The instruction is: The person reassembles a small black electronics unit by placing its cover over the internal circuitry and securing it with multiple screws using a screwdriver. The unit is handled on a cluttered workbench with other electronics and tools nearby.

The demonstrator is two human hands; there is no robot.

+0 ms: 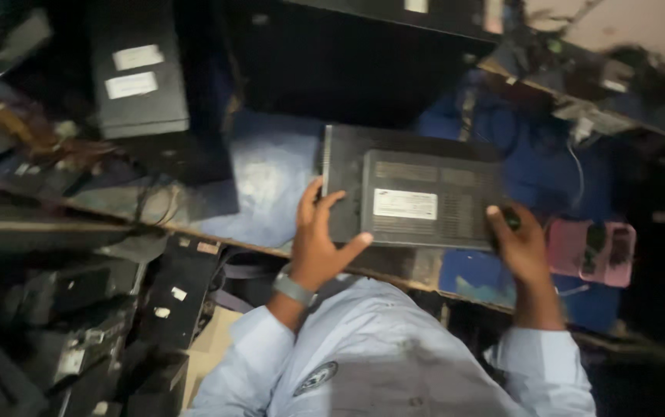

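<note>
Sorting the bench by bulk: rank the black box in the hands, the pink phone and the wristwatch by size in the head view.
1. Black box, clearly largest.
2. Pink phone.
3. Wristwatch, smallest, though partly hidden.

An electronics repair workshop — dusty black device casings (138, 69) and loose parts (77, 340) crowd a cluttered bench (270, 174).

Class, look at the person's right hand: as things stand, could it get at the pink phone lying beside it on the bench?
Probably yes. The right hand grips the black box at its right edge, and the pink phone lies just beyond it with nothing between. It would have to let go first.
</note>
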